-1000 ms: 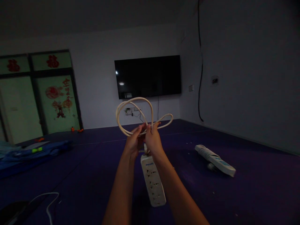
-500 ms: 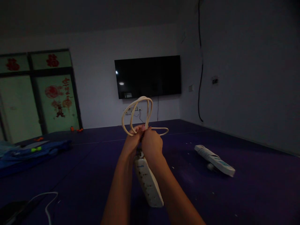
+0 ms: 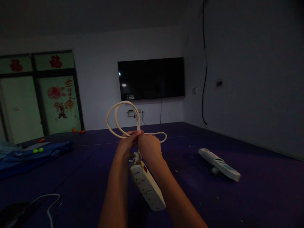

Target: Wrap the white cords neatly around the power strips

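My left hand (image 3: 126, 144) and my right hand (image 3: 150, 146) meet in front of me, both closed on a cream power cord (image 3: 111, 111). Loops of the cord rise above my hands to the left, and a smaller loop sticks out on the right. Below my hands hangs a white power strip (image 3: 146, 188), tilted, with its sockets facing me and a red switch near its top. The plug (image 3: 136, 157) shows its prongs just under my left hand, at the strip's upper end. My fingertips are partly hidden behind my hands.
Another white power strip (image 3: 219, 164), its cord wrapped round it, lies on the purple floor mat (image 3: 185, 196) at right. Blue cloth (image 3: 54, 148) lies at left. A white cable (image 3: 51, 202) and a dark object are at lower left. A television (image 3: 152, 79) hangs on the far wall.
The cord loops and both hands have moved left and slightly down. The hanging strip has turned, so its red switch and the plug now show.
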`<move>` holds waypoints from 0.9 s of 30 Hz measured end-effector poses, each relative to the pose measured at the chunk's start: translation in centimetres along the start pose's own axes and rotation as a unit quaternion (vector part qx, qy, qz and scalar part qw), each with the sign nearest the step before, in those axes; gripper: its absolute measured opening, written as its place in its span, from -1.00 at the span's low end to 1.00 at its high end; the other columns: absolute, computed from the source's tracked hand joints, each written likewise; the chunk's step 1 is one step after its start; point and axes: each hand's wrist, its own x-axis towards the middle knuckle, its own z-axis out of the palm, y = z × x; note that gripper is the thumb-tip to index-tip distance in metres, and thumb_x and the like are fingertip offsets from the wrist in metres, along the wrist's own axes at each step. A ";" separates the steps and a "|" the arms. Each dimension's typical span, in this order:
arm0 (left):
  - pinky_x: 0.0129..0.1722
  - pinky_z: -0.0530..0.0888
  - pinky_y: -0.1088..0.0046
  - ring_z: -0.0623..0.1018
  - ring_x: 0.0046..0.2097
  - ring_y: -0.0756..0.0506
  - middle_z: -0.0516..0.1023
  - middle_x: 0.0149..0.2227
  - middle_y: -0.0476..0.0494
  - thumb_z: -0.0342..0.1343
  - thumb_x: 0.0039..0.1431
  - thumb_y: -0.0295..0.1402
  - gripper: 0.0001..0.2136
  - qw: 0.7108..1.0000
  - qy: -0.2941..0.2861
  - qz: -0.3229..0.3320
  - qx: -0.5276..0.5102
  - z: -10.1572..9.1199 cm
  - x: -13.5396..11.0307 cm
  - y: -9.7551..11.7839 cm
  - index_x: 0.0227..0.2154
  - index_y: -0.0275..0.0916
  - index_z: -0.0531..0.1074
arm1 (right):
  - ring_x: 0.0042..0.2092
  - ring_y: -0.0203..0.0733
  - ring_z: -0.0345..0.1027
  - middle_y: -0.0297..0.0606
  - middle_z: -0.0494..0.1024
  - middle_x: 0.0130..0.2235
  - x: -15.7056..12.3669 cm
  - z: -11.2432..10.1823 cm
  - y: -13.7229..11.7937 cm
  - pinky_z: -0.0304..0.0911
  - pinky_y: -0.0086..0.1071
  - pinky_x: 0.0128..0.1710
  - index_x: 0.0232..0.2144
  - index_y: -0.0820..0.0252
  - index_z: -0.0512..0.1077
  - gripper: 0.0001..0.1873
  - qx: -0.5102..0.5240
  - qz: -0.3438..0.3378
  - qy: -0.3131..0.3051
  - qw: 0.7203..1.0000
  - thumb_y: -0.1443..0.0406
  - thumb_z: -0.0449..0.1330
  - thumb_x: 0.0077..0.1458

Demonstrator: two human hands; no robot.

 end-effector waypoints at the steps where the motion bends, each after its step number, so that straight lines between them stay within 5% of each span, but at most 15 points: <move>1: -0.52 0.40 0.58 0.49 -0.52 0.02 0.53 -0.59 -0.07 0.34 -0.32 -0.39 -0.80 1.000 0.017 0.012 -0.006 -0.2 0.0 0.2 -0.54 -0.34 0.53 | -0.27 -0.03 0.50 0.09 0.56 -0.26 -0.1 0.0 -0.1 0.30 -0.31 -0.35 -0.01 0.34 0.37 -0.61 0.010 -0.015 0.007 1.000 0.39 -0.13 0.23; 4: -0.57 0.37 0.64 0.45 -0.59 0.08 0.50 -0.62 0.00 0.27 -0.17 -0.44 -0.91 0.996 0.067 0.032 -0.057 -0.7 0.2 0.7 -0.54 -0.33 0.50 | -0.28 -0.07 0.50 -0.07 0.59 -0.29 -0.3 -0.1 -0.2 0.25 -0.35 -0.37 0.03 0.15 0.36 -0.62 0.098 -0.042 0.048 0.993 0.25 -0.09 0.24; 8: -0.52 0.44 0.62 0.50 -0.56 0.06 0.52 -0.58 -0.02 0.09 0.05 -0.53 -0.89 0.989 0.087 -0.001 -0.123 -1.2 0.6 1.4 -0.54 -0.34 0.44 | -0.36 -0.13 0.48 -0.09 0.58 -0.41 0.2 0.8 1.0 0.21 -0.40 -0.40 -0.39 0.19 0.52 -0.49 0.244 0.057 0.104 0.962 0.04 -0.12 0.22; 12: -0.55 0.46 0.62 0.52 -0.56 0.05 0.53 -0.55 -0.04 -0.04 0.17 -0.55 -0.80 0.985 0.078 -0.038 -0.148 -1.6 0.3 1.9 -0.52 -0.34 0.41 | -0.48 -0.16 0.43 -0.07 0.54 -0.51 1.7 3.2 3.1 0.21 -0.40 -0.48 -0.52 0.27 0.49 -0.39 0.396 0.127 0.007 0.910 -0.14 0.00 0.05; 15: -0.62 0.44 0.62 0.51 -0.59 0.04 0.54 -0.53 -0.07 -0.04 0.19 -0.53 -0.83 0.980 0.042 -0.091 -0.173 -1.8 -0.1 2.3 -0.46 -0.34 0.41 | -0.41 -0.22 0.44 -0.16 0.57 -0.33 2.7 4.6 3.7 0.24 -0.43 -0.47 -0.31 0.21 0.48 -0.47 0.588 0.081 -0.039 0.804 -0.12 0.09 -0.01; 18: -0.65 0.44 0.63 0.50 -0.62 0.04 0.54 -0.54 -0.07 -0.10 0.23 -0.50 -0.79 0.973 0.007 -0.130 -0.192 -1.9 -0.4 2.5 -0.45 -0.34 0.39 | -0.24 -0.24 0.44 -0.24 0.56 -0.21 3.3 5.0 3.4 0.29 -0.42 -0.32 -0.17 0.13 0.40 -0.50 0.732 0.011 0.013 0.681 -0.04 0.22 -0.09; 20: -0.68 0.43 0.62 0.48 -0.64 0.04 0.54 -0.53 -0.09 -0.13 0.25 -0.47 -0.77 0.970 -0.034 -0.141 -0.196 -1.6 -0.6 2.6 -0.44 -0.33 0.39 | -0.22 -0.23 0.43 -0.24 0.57 -0.26 3.4 4.8 3.1 0.29 -0.36 -0.22 -0.18 0.15 0.39 -0.50 0.770 -0.020 0.056 0.635 0.00 0.26 -0.13; 23: -0.67 0.45 0.62 0.48 -0.63 0.06 0.56 -0.46 -0.15 -0.15 0.27 -0.41 -0.75 0.967 -0.082 -0.135 -0.202 -0.8 -1.1 2.6 -0.44 -0.33 0.38 | -0.28 -0.19 0.44 -0.25 0.55 -0.39 3.6 4.3 3.2 0.31 -0.27 -0.19 -0.25 0.20 0.39 -0.56 0.785 -0.030 0.108 0.609 0.02 0.25 -0.12; 27: -0.65 0.45 0.66 0.55 -0.50 0.03 0.56 -0.40 -0.18 -0.10 0.26 -0.40 -0.77 0.969 -0.073 -0.127 -0.200 0.5 -1.7 2.6 -0.48 -0.33 0.35 | -0.31 -0.16 0.44 -0.27 0.52 -0.47 3.6 4.0 3.8 0.33 -0.26 -0.25 -0.35 0.23 0.40 -0.61 0.774 -0.008 0.166 0.612 0.05 0.25 -0.12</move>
